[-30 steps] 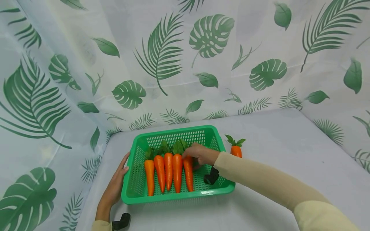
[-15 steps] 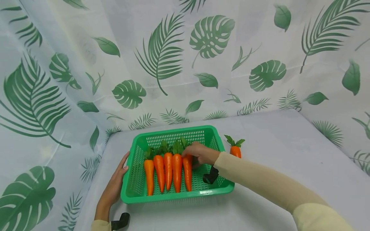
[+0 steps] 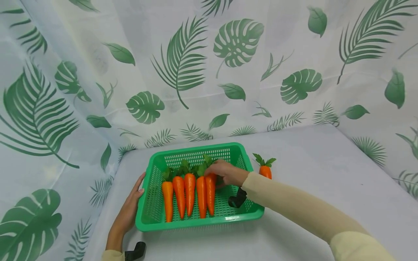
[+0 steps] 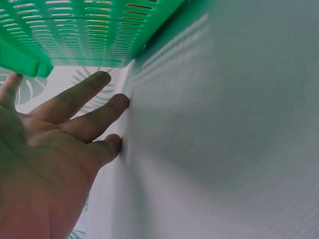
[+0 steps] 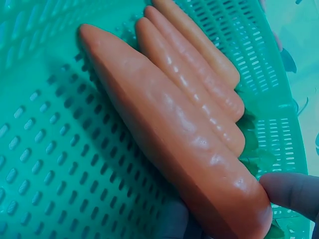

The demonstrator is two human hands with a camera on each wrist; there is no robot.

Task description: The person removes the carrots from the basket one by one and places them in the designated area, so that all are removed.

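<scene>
Pinching rightmost carrot [image 3: 210, 197] — right hand [image 3: 226, 172]; left hand [image 3: 129, 207] spread on basket rim [image 3: 199, 224]; gap to right wall [image 3: 242, 162]

the left hand [image 3: 130, 206] is holding its fingers [image 4: 98, 118] apart while the right hand [image 3: 227, 173] is pinching, its sleeved arm [image 3: 295, 204] outstretched.

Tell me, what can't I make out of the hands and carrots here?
Outside carrot: head view, lower part hidden by the right sleeve.
Rightmost basket carrot: head view, top end partly covered by the right hand.
Left hand: left wrist view, cut off by left and bottom edges.
Basket contents: left wrist view, mostly hidden by its wall.
</scene>
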